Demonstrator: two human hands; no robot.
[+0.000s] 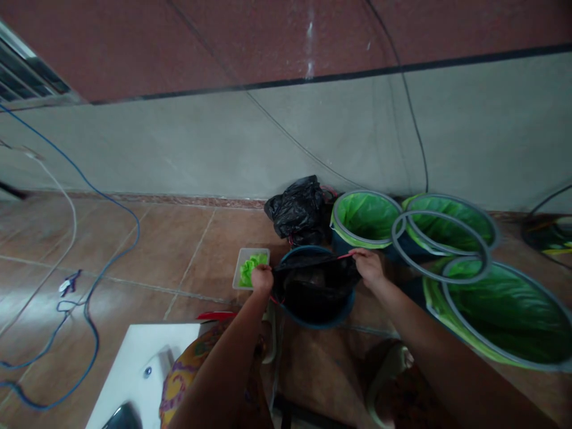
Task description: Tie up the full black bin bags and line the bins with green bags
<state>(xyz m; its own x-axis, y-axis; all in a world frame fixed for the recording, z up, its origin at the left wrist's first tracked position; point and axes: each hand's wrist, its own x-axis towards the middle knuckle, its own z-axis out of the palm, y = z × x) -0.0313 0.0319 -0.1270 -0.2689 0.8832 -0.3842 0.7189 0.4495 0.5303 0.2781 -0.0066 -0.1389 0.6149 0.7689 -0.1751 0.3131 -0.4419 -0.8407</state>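
Black-rim pinching by left hand (262,278) and right hand (369,266), each grip narrow, holding the taut edge of a black plastic bag (315,292) lining a blue tub (315,325), edge stretching left to right.

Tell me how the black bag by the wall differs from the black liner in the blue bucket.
The black plastic bag lies crumpled on the floor against the wall, while the black liner sits open inside the blue bucket. The bag is untouched; the liner is pinched at its edge by the left hand and right hand. The bag is bunched; the liner's top edge is pulled taut. Both are glossy black plastic showing some red.
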